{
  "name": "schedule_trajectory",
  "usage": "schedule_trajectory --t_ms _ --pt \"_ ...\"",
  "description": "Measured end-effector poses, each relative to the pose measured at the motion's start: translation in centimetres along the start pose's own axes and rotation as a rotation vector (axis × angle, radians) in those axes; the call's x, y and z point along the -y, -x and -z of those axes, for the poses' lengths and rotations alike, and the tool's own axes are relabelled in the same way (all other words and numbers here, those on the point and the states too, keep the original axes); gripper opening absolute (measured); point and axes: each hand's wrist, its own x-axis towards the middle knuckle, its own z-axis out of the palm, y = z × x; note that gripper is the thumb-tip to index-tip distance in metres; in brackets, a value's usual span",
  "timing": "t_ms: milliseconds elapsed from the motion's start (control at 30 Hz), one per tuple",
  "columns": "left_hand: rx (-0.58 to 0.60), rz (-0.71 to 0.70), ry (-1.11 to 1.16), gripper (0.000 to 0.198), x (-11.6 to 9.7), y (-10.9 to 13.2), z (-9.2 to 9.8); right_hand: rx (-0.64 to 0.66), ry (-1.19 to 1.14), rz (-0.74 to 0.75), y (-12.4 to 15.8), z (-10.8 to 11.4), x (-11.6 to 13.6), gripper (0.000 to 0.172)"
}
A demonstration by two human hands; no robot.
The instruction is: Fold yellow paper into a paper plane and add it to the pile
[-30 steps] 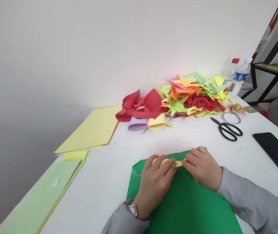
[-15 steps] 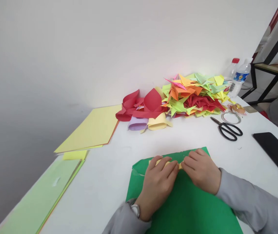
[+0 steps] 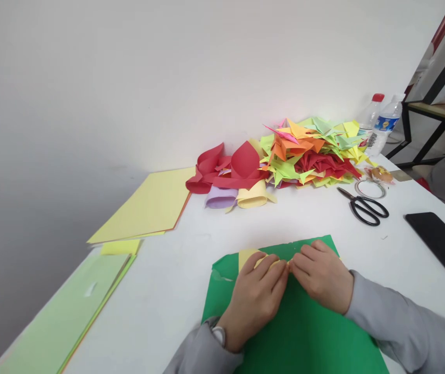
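Observation:
A yellow piece of paper lies over the green sheet, mostly covered by my hands. My left hand is closed on the paper, its fingers curled over the middle part, with a corner showing beyond the knuckles. Opposite it, my right hand pinches the same paper, thumb and fingertips meeting those of my left hand. Exactly how the paper is folded under the fingers is hidden.
Folded paper shapes are heaped by the wall, beside curled red paper pieces. Scissors, a tape roll, a black phone and two bottles stand or lie to the right. Yellow sheets and green sheets lie left.
More of the yellow paper's left corner now shows beyond my left hand. Both hands have shifted only slightly and keep their hold.

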Motion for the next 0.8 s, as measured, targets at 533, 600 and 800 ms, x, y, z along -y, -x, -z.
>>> schedule_trajectory --t_ms 533,600,800 --pt "-0.030 0.007 0.005 0.023 0.3 0.1 0.3 -0.050 0.029 -0.006 -0.5 0.7 0.1 0.035" --pt "-0.051 0.013 -0.004 0.023 0.5 0.1 0.4 -0.064 0.027 -0.018 -0.5 0.7 -0.2 0.034" --pt "-0.076 0.016 -0.027 0.023 0.6 0.2 0.4 -0.078 0.006 -0.042 -0.5 1.0 -0.6 0.032"
